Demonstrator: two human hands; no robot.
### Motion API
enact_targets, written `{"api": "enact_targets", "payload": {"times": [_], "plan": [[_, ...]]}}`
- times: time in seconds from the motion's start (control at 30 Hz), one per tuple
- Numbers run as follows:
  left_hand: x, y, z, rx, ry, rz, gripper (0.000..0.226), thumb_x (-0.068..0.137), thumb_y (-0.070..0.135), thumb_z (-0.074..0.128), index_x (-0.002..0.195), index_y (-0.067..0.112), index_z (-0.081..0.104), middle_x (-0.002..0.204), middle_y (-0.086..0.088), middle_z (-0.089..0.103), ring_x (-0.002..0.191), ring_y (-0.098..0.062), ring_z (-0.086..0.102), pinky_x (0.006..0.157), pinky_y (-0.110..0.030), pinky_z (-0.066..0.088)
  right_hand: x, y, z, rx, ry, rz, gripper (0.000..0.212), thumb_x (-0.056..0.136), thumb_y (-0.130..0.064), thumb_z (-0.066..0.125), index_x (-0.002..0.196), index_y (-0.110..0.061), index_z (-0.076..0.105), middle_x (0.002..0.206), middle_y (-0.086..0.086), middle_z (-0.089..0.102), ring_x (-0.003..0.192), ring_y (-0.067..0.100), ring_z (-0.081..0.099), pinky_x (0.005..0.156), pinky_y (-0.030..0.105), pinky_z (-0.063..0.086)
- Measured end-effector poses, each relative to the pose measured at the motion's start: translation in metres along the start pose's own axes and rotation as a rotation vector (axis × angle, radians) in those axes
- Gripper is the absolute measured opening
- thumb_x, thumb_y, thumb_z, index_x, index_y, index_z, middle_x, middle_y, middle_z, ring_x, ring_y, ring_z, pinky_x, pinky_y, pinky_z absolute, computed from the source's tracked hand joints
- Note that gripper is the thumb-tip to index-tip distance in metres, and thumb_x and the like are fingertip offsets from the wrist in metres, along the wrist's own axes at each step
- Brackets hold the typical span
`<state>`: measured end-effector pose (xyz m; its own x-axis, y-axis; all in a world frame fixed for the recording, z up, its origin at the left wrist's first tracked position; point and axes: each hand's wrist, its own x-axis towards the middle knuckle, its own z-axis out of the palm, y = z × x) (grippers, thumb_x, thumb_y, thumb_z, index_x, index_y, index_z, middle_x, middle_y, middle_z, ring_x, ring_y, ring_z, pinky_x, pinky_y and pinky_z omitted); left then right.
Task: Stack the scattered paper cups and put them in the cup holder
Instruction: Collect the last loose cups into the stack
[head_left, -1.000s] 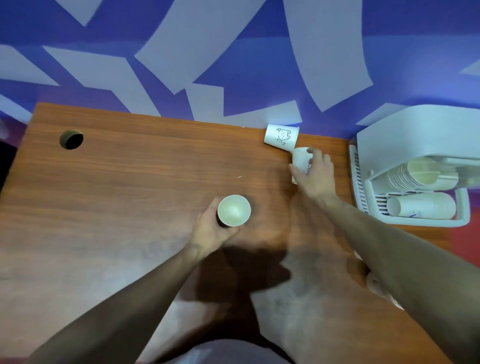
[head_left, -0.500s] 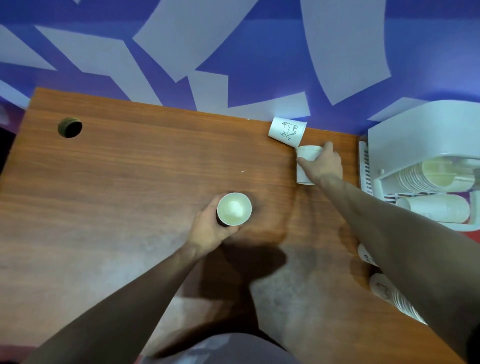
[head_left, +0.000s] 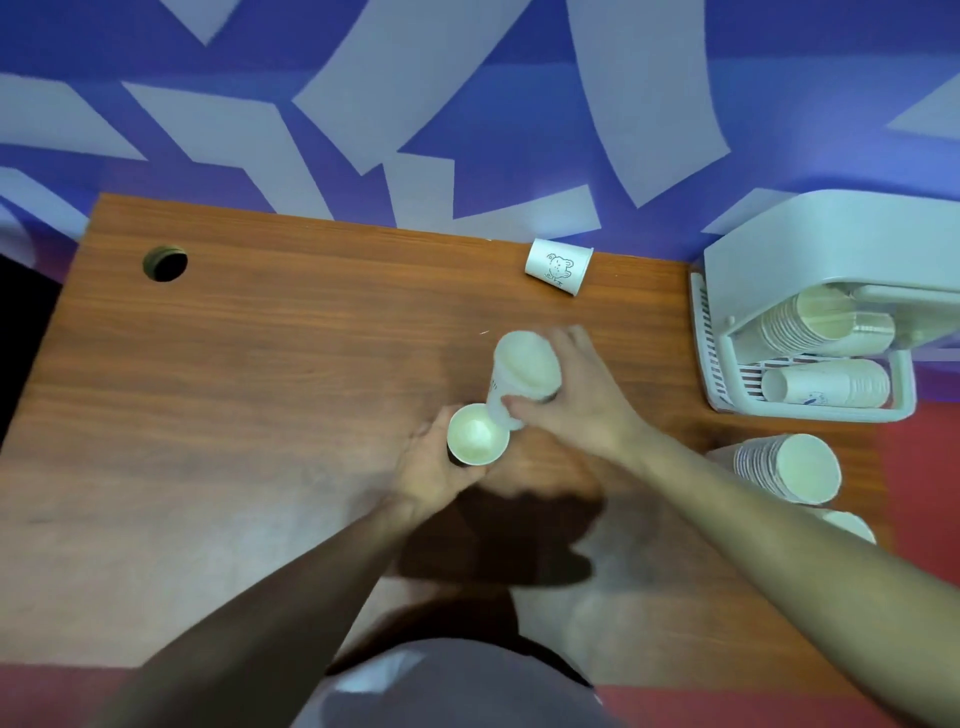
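My left hand (head_left: 431, 467) grips an upright white paper cup (head_left: 475, 441) near the middle of the wooden table (head_left: 234, 389). My right hand (head_left: 576, 405) holds a second white cup (head_left: 524, 369), mouth up and tilted, its base touching the rim of the left cup. A third cup (head_left: 558, 266) with a small bear drawing lies on its side at the table's far edge. The white cup holder (head_left: 810, 322) stands at the right with rows of stacked cups lying inside it.
A stack of cups (head_left: 789, 467) lies on its side at the table's right edge, with another cup (head_left: 852, 525) just below it. A round cable hole (head_left: 165, 263) sits at the far left corner. Blue and white patterned floor lies beyond the table.
My right hand lifted the cup from the far right of the table and carried it back to the cup in my left hand. The bear cup stayed where it lay.
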<state>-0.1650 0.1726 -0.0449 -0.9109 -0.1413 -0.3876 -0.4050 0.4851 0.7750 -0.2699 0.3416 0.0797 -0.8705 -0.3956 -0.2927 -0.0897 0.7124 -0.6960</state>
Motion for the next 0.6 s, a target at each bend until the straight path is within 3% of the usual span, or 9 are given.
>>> {"api": "enact_targets", "payload": {"times": [0.13,0.23,0.3,0.4,0.5,0.6], "plan": [[-0.011,-0.005,0.006,-0.025,-0.004,0.012,0.068,0.058,0.06,0.075,0.118,0.042,0.047,0.111,0.012,0.065,0.108,-0.017,0.061,0.089,-0.042,0.05,-0.036,-0.004,0.037,-0.001,-0.058,-0.1,0.075,0.067,-0.03,0.083,0.133,-0.025,0.047,0.119,-0.006,0.041,0.106,0.007,0.052,0.093,0.019,0.04],[-0.012,-0.009,0.006,0.004,-0.012,0.029,0.069,0.059,0.054,0.07,0.122,0.034,0.052,0.114,0.011,0.065,0.108,-0.019,0.06,0.092,-0.043,0.049,-0.045,0.001,0.058,-0.103,-0.088,-0.16,0.074,0.074,-0.038,0.077,0.137,-0.025,0.041,0.125,-0.007,0.038,0.102,0.017,0.058,0.083,0.032,0.053],[-0.012,-0.01,0.006,0.017,-0.028,0.03,0.071,0.059,0.055,0.067,0.124,0.031,0.054,0.114,0.011,0.065,0.107,-0.018,0.06,0.093,-0.044,0.049,-0.045,0.004,0.065,-0.17,-0.052,-0.195,0.073,0.076,-0.041,0.075,0.137,-0.024,0.04,0.126,-0.006,0.038,0.102,0.02,0.058,0.08,0.034,0.054],[-0.012,-0.011,0.005,0.017,-0.042,0.033,0.07,0.059,0.055,0.067,0.124,0.034,0.053,0.113,0.013,0.063,0.107,-0.017,0.059,0.093,-0.044,0.048,-0.042,0.008,0.071,-0.22,-0.034,-0.229,0.072,0.077,-0.038,0.076,0.137,-0.02,0.041,0.128,-0.003,0.041,0.111,0.018,0.053,0.084,0.033,0.051],[-0.013,-0.01,0.005,-0.015,-0.038,0.027,0.067,0.058,0.05,0.068,0.122,0.036,0.051,0.11,0.013,0.061,0.109,-0.019,0.058,0.094,-0.044,0.047,-0.042,0.016,0.08,-0.301,-0.064,-0.236,0.075,0.076,-0.037,0.072,0.14,-0.018,0.038,0.133,0.001,0.041,0.117,0.023,0.047,0.09,0.042,0.051],[-0.013,-0.01,0.004,-0.032,-0.043,0.03,0.067,0.056,0.051,0.067,0.12,0.039,0.049,0.107,0.014,0.061,0.109,-0.018,0.057,0.096,-0.043,0.045,-0.041,0.028,0.09,-0.405,-0.129,-0.184,0.088,0.078,-0.048,0.062,0.152,-0.022,0.022,0.148,0.004,0.033,0.126,0.025,0.04,0.099,0.044,0.046]]}}
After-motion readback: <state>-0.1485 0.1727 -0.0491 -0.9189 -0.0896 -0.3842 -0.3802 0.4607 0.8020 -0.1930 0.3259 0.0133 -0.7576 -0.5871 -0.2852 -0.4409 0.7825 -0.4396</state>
